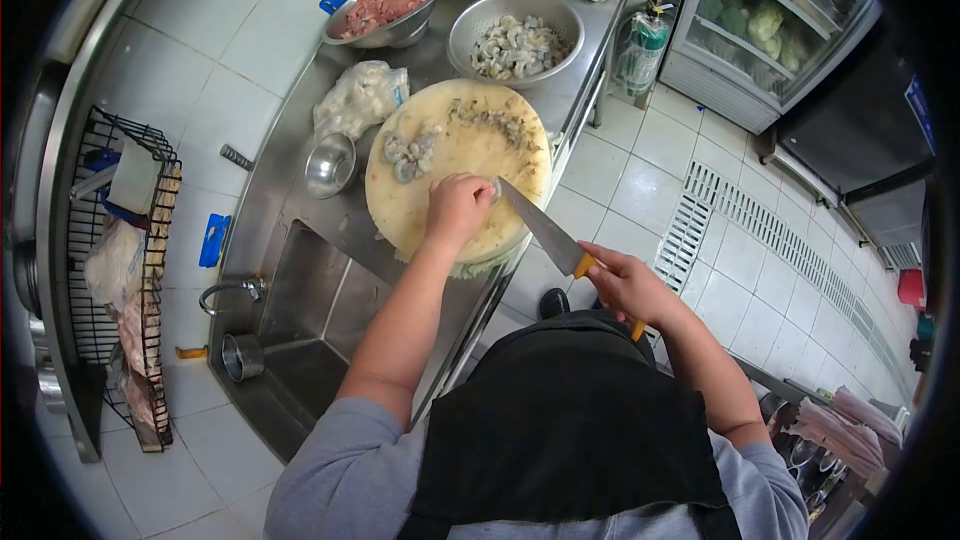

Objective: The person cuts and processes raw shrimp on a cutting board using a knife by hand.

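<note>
Currently | left hand (460,208) curled over chopping board (400,205), grip unclear | right hand (628,286) clamped round orange-handled knife (545,234)

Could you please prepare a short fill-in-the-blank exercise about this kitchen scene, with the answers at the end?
1. The right hand grips the orange handle of a ____.
2. The left hand is over the chopping board, whose outline is ____.
3. The large bowl near the tiled wall holds pink raw ____.
4. The colour of the person's apron is ____.

Missing words: knife; round; meat; black.
</note>
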The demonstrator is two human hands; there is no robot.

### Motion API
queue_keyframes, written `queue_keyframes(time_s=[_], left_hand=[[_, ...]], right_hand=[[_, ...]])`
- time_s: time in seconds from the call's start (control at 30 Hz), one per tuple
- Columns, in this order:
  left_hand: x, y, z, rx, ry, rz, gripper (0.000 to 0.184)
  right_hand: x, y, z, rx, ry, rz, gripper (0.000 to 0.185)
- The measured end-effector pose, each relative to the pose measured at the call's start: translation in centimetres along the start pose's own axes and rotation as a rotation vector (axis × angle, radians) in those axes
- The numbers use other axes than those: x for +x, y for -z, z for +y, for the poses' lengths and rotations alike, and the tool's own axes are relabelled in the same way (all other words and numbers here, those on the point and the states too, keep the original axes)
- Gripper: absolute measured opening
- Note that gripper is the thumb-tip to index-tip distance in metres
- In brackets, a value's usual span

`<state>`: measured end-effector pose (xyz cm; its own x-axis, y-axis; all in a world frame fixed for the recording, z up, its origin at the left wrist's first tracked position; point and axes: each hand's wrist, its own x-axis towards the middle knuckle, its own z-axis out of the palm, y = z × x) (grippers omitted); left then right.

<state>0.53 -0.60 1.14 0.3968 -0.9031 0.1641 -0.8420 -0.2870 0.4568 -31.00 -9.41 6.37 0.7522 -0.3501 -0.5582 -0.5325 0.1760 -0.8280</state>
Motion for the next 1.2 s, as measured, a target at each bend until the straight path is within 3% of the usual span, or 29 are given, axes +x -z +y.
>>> queue_keyframes(time_s=[0.23, 0.4, 0.6, 1.0, 1.07, 1.2], left_hand=[[-0.3, -0.9, -0.5, -0.041, -0.014, 0.040, 0.013], [-0.8, -1.7, 0.2, -0.145, 0.242, 0.035, 0.020], [-0.6, -2.5, 0.0, -0.357, 0.449, -0.007, 0.015], [-0.4, -2.8, -0.7, -0.405, 0.486, -0.012, 0.016], [-0.4, -2.5, -0.5, -0.407, 0.479, -0.024, 0.015], [-0.3, -2.5, -0.3, -0.419, 0.501, -0.051, 0.013]], right_hand=[[1.1, -0.7, -2.5, -0.023, -0.014, -0.019, 0.051], [-1.4, -0.7, -2.7, -0.039, -0.075, -0.071, 0.054], [-1.9, -1.0, -2.8, -0.061, -0.050, -0.078, 0.054], [-4.9, 0.0, -2.9, -0.173, -0.127, -0.139, 0.054], [-5.2, 0.1, -2.9, -0.240, -0.069, -0.011, 0.052], [-4.6, -0.3, -4.6, -0.300, -0.040, -0.007, 0.051]])
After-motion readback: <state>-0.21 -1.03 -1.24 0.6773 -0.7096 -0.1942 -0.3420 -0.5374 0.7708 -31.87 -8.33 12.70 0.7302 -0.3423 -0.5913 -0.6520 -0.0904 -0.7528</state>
